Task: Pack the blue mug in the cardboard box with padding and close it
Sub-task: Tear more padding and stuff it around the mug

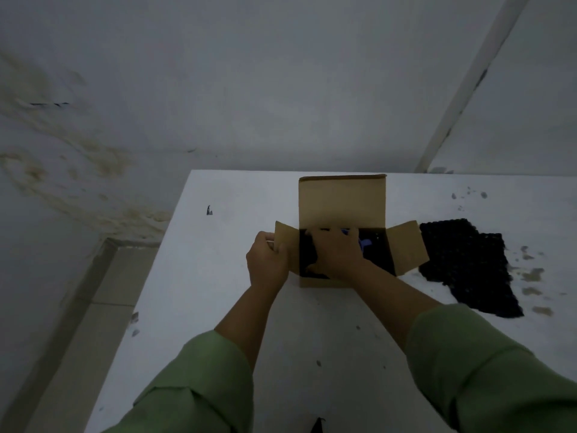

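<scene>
1. Premises: a bare, dimly lit room, more like a plain utility or storage space than a furnished home or office; exact use cannot be told.
2. Walls [281,73]: unpainted grey-white, with brownish staining [62,170] and a small crack on the left side.
3. Floor [103,295]: pale tiles with a matching skirting strip.
4. Worktop [218,276]: plain white, marked with dark chips and smudges [530,273].
5. A white strip [468,89] runs up the wall corner on the right.

Box [342,198] mouth blocked by right hand [338,254]; black padding sheet [465,264] just right.
</scene>
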